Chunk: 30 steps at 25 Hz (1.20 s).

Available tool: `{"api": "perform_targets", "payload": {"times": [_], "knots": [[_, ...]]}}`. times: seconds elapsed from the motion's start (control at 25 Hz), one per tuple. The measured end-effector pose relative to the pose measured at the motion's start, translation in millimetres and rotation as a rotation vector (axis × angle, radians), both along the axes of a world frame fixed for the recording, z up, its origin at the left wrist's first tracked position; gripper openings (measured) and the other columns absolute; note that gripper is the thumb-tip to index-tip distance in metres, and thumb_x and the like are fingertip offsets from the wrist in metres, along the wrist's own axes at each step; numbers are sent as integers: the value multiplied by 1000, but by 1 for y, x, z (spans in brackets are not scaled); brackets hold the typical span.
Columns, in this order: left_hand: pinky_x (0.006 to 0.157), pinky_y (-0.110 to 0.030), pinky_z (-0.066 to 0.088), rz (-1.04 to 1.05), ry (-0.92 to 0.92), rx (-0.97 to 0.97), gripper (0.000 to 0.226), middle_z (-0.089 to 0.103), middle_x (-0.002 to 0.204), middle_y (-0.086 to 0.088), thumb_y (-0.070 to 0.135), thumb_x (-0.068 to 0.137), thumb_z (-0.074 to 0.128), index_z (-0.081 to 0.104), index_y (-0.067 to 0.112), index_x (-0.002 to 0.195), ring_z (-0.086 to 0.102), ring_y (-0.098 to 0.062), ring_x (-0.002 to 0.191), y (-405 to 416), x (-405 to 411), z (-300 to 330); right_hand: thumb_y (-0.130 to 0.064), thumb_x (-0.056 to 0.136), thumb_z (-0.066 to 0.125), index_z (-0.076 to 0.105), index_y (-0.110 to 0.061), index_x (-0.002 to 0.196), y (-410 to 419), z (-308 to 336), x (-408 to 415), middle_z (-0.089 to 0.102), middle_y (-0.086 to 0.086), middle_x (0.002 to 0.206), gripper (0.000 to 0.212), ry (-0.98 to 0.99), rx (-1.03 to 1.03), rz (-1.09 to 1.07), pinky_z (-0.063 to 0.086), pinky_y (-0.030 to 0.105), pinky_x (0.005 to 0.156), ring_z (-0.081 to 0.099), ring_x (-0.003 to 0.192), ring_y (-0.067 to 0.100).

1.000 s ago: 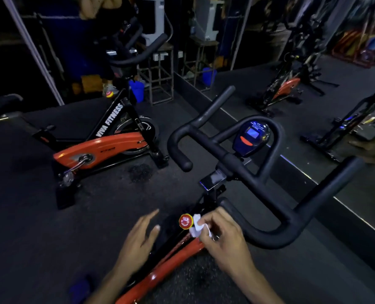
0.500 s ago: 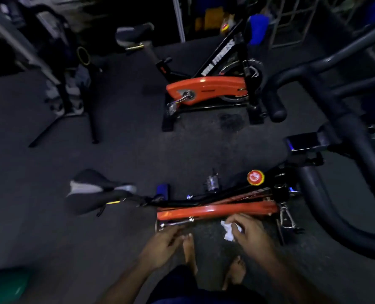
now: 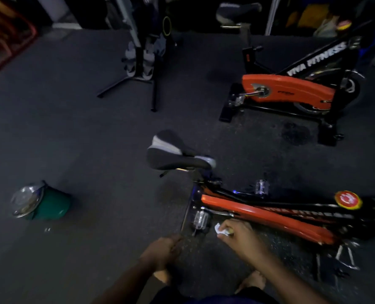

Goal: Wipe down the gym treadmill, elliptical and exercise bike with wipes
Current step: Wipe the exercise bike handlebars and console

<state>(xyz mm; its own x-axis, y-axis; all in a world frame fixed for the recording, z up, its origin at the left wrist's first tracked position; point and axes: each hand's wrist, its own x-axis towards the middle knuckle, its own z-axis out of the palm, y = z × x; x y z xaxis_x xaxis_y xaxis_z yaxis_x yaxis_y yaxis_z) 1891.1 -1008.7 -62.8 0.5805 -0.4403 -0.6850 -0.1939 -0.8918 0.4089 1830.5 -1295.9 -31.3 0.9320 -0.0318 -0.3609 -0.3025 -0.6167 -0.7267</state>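
Floor: we look down on dark, speckled gym flooring [image 3: 94, 139] in dim light; the far edge is too dark for us to read.
Near bike: the exercise bike [image 3: 267, 212] lies below us, orange guard uppermost, saddle [image 3: 175, 155] to its left, handlebar end cut off at the right.
Right hand: our right hand [image 3: 241, 234] pinches a crumpled white wipe [image 3: 220, 229] in curled fingers, just beside the clear pedal [image 3: 200, 219].
Left hand: our left hand [image 3: 162, 252] is blurred; we cannot tell whether it grips anything.
Second bike: another orange bike [image 3: 291, 88] stands upright beyond, partly cropped.
Left: a green bin [image 3: 50, 205] sits well apart.
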Motion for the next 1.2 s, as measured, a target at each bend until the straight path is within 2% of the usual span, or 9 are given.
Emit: {"api": "perform_targets", "payload": {"times": [0.16,0.28,0.44,0.64,0.8,0.92,1.0,1.08,1.2], "knots": [[108,-26,37,132,-17,-66,49,55,149,2,47,103,44,52,25,146,52,-20,136,114,10,-24,-21,84,78,74,-26,99,123,2,60,67,-17,93,17,46,-50,160,45,13,76,65,88,3],[97,-24,42,327,14,-12,43,65,137,-3,41,104,48,61,18,139,60,-19,126,222,14,-29,-23,81,79,73,-27,99,215,5,97,72,-10,97,19,28,-56,218,51,25,84,68,89,7],[90,-26,47,594,-58,14,72,73,122,-1,63,85,44,57,21,143,66,-17,116,339,31,-13,-23,89,72,75,-22,93,306,27,144,73,-6,93,4,-64,2,314,53,26,81,69,85,7],[93,-24,47,832,-105,-78,46,69,128,-4,36,100,62,58,15,140,65,-17,117,376,72,-11,-20,90,70,72,-25,87,339,33,205,70,-12,75,6,-66,-52,349,51,28,76,66,77,5],[79,-10,45,736,-71,-175,33,70,107,15,40,100,60,60,26,130,66,1,98,375,111,-2,-17,89,70,71,-25,88,349,20,247,70,-14,78,8,-27,-116,301,49,28,74,67,81,10],[87,-24,52,669,-91,-185,23,71,103,13,37,101,60,64,29,122,68,-6,98,374,165,2,-16,88,70,72,-22,90,359,5,287,67,-15,86,7,-4,-129,290,47,26,75,67,87,12],[85,-18,50,571,-84,-170,10,72,98,13,32,101,60,69,31,104,70,-11,100,369,213,0,-16,89,69,71,-23,89,361,-2,324,66,-16,89,7,-12,-102,259,48,27,76,66,89,11],[75,-8,40,405,-47,-97,17,75,103,3,30,102,59,75,23,104,68,-15,104,353,270,-5,-15,90,68,72,-22,89,351,-11,365,64,-12,91,8,-44,-61,171,47,25,74,64,87,9],[89,-21,45,166,-33,-21,33,71,123,-3,39,102,54,71,16,119,65,-9,109,331,372,-2,-21,90,68,69,-26,83,323,-14,420,61,-10,88,9,-83,-67,3,48,31,74,63,82,11]]}}
